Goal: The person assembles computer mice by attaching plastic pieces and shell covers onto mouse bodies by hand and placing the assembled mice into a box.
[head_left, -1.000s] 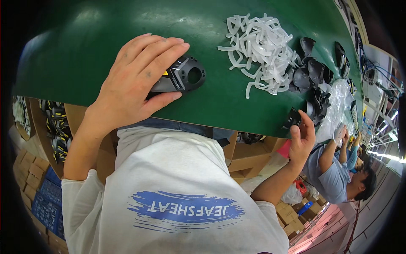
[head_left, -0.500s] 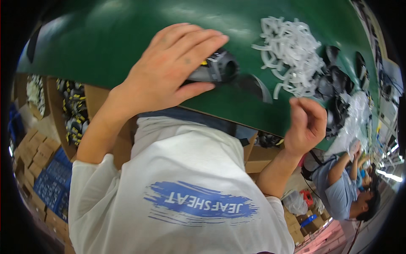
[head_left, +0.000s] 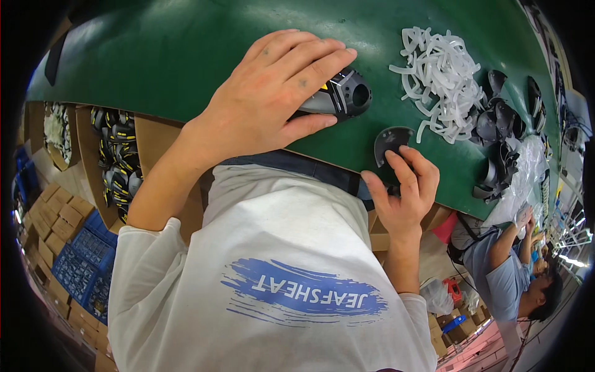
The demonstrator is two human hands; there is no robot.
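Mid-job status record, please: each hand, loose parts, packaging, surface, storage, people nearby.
Left hand: gripping a black-and-grey housing, round opening at its right end
Right hand: fingertips on a curved black shell, thumb apart from it
Loose parts: heap of translucent curved strips; dark curved shells to its right
Packaging: clear plastic bag
Surface: green tabletop
Storage: box of black-and-yellow parts, lower left
Nearby: co-worker, right

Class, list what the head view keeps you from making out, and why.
In the head view:
Black device with yellow marking: left end, under the left hand.
Curved black piece: lower right, behind the right hand.
Translucent strips: exact count, they overlap.
Green table: far edge, cut off at top.
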